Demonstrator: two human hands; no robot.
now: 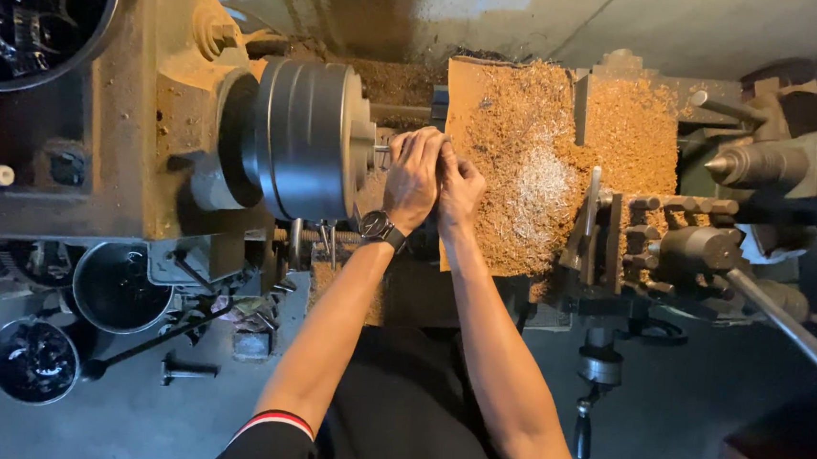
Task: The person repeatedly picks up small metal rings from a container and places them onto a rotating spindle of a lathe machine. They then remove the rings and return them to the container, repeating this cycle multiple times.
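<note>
Both my hands meet just right of the grey round lathe chuck (307, 139). My left hand (413, 177), with a black wristwatch (379, 226) on its wrist, has its fingers curled close to the chuck face. My right hand (459, 190) presses against it from the right, fingers bent. A small part between the hands and the chuck is mostly hidden, so what the fingers hold cannot be made out. The lathe carriage (528, 161) beside my hands is buried in golden and silvery metal shavings.
The tool post (610, 224) and its long lever (785, 328) lie to the right, with the pointed tailstock centre (753, 165) beyond. Round tubs (120, 288) and a black bin (31, 11) stand left. Loose tools lie under the headstock (139, 105).
</note>
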